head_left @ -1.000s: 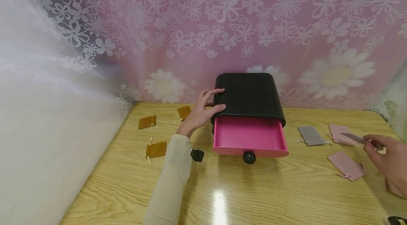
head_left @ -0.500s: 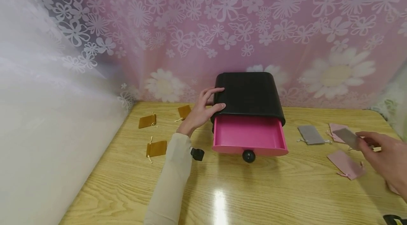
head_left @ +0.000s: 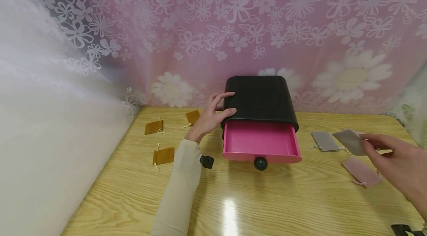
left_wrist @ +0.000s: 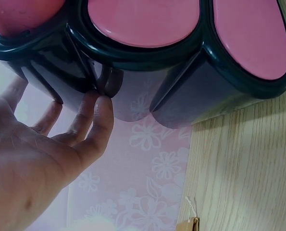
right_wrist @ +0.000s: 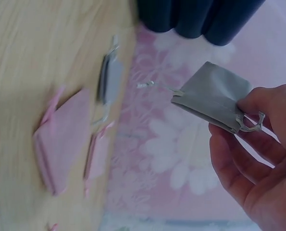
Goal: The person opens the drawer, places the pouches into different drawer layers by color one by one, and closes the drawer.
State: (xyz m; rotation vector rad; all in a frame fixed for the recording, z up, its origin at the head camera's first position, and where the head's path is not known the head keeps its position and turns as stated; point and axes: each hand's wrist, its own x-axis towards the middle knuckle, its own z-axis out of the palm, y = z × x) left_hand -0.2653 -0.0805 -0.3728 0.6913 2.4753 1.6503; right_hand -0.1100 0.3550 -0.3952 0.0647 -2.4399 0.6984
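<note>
Right hand point(head_left: 397, 162) pinching grey pouch point(head_left: 350, 142), carried further from counter's right edge toward pink drawer point(head_left: 261, 141), left hand point(head_left: 213, 115) unmoved, fingers spread against black box point(head_left: 260, 99)

My right hand point(head_left: 395, 162) has carried the grey pouch point(head_left: 350, 142) leftward toward the drawer point(head_left: 261, 140). The pouch now sits higher

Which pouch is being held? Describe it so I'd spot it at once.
Start at the black box with its open pink drawer. To its right, pouches lie on the table. The right hand pinches a grey pouch in the air; the others lie flat.
</note>
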